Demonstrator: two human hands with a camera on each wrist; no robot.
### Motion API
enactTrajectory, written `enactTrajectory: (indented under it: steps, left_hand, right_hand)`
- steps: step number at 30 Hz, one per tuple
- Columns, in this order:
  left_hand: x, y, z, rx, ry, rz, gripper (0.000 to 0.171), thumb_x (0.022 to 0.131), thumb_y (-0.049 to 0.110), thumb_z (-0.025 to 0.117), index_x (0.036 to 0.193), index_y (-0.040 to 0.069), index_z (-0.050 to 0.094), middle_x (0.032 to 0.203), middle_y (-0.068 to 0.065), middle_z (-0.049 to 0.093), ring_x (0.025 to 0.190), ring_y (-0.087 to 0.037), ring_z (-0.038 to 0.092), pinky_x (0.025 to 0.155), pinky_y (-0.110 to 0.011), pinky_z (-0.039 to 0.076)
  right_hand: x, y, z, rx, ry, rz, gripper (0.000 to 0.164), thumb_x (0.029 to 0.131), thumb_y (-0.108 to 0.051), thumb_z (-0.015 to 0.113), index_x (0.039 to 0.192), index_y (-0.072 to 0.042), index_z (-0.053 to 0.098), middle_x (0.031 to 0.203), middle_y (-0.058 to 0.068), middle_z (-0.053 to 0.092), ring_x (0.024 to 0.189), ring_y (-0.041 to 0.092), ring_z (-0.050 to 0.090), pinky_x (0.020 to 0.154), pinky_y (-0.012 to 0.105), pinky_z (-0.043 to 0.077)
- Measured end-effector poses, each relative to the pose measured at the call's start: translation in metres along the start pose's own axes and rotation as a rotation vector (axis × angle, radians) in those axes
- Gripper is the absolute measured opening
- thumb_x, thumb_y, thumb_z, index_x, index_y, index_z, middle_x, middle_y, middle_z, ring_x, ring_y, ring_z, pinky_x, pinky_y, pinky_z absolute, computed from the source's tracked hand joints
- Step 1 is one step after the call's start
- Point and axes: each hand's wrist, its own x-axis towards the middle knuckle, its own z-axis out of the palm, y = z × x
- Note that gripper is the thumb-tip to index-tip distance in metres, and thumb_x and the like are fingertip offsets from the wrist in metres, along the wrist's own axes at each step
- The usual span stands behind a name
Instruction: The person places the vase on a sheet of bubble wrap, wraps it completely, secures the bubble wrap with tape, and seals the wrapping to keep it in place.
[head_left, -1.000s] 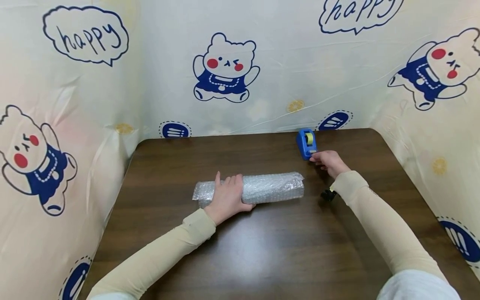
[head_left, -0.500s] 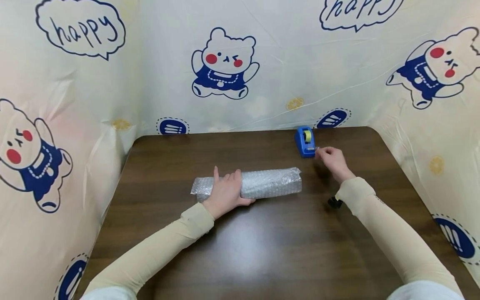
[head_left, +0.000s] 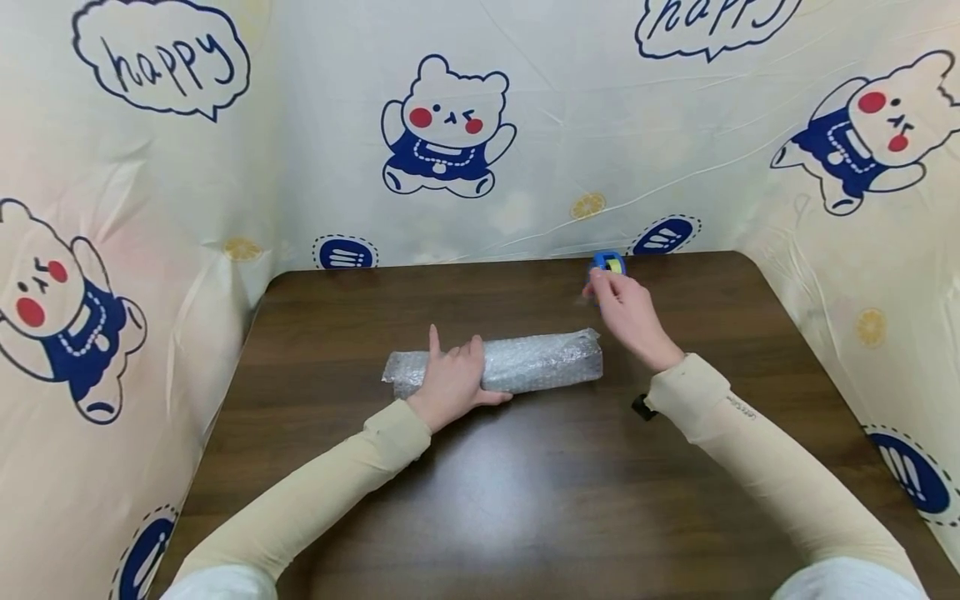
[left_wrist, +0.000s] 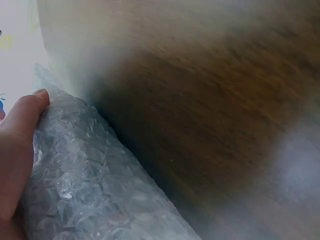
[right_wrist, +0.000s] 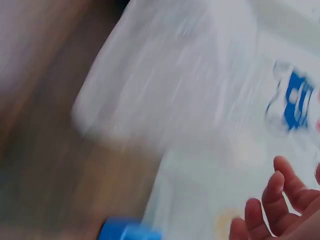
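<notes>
A cylindrical bundle of bubble wrap [head_left: 536, 362] lies crosswise on the table. My left hand [head_left: 453, 379] grips its left half from above, thumb on the near side. In the left wrist view the thumb [left_wrist: 22, 120] rests on the bubble wrap [left_wrist: 95, 185]. My right hand [head_left: 630, 312] is raised before the blue tape dispenser [head_left: 609, 258], hiding most of it; a faint clear strip of tape seems pinched at its fingertips. The right wrist view shows its curled fingers [right_wrist: 272, 200], the dispenser's blurred blue edge [right_wrist: 130, 231], and a blurred whitish shape, probably the bundle's end [right_wrist: 165, 85].
The brown wooden table [head_left: 360, 308] has rounded back corners. A patterned cloth [head_left: 322, 150] with bears and lettering hangs around its back and sides. A small black camera [head_left: 642, 407] sits under the right wrist.
My right hand has drawn a bit of clear tape from the dispenser, moved right, then swung left and up in front of it. The left hand stays on the bundle.
</notes>
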Motion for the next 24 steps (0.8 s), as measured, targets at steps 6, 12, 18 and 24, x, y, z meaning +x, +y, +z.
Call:
enactTrajectory:
  steps: [6, 12, 18, 24]
  left_hand:
    - [0.006, 0.004, 0.001, -0.024, -0.046, -0.025, 0.084, 0.072, 0.076, 0.079, 0.102, -0.001, 0.060, 0.070, -0.006, 0.065, 0.077, -0.027, 0.073, 0.113, -0.077, 0.024]
    - [0.008, 0.006, 0.001, 0.010, -0.027, -0.016, 0.082, 0.073, 0.077, 0.077, 0.097, 0.001, 0.060, 0.067, -0.006, 0.064, 0.076, -0.025, 0.074, 0.113, -0.076, 0.026]
    - [0.009, 0.008, -0.002, 0.003, -0.032, -0.007, 0.082, 0.074, 0.076, 0.077, 0.098, 0.000, 0.061, 0.067, -0.005, 0.064, 0.076, -0.025, 0.074, 0.112, -0.077, 0.027]
    - [0.008, 0.005, -0.001, 0.023, 0.008, 0.002, 0.080, 0.073, 0.076, 0.078, 0.095, 0.001, 0.060, 0.066, -0.005, 0.062, 0.074, -0.025, 0.073, 0.110, -0.077, 0.030]
  right_hand:
    - [-0.002, -0.039, 0.036, -0.004, -0.033, -0.192, 0.053, 0.113, -0.035, 0.042, 0.088, -0.005, 0.079, 0.087, 0.012, 0.072, 0.086, 0.028, 0.058, 0.083, 0.043, 0.043]
    - [-0.004, -0.052, 0.066, -0.067, -0.076, -0.191, 0.056, 0.112, -0.037, 0.043, 0.084, -0.009, 0.083, 0.093, 0.009, 0.076, 0.094, 0.029, 0.061, 0.086, 0.044, 0.047]
    - [-0.012, -0.052, 0.084, -0.059, -0.111, -0.173, 0.056, 0.112, -0.038, 0.044, 0.085, -0.009, 0.083, 0.092, 0.007, 0.076, 0.094, 0.028, 0.061, 0.085, 0.044, 0.049]
    - [-0.019, -0.051, 0.093, -0.079, -0.138, -0.172, 0.055, 0.111, -0.039, 0.045, 0.084, -0.010, 0.083, 0.089, 0.004, 0.076, 0.093, 0.026, 0.062, 0.087, 0.043, 0.050]
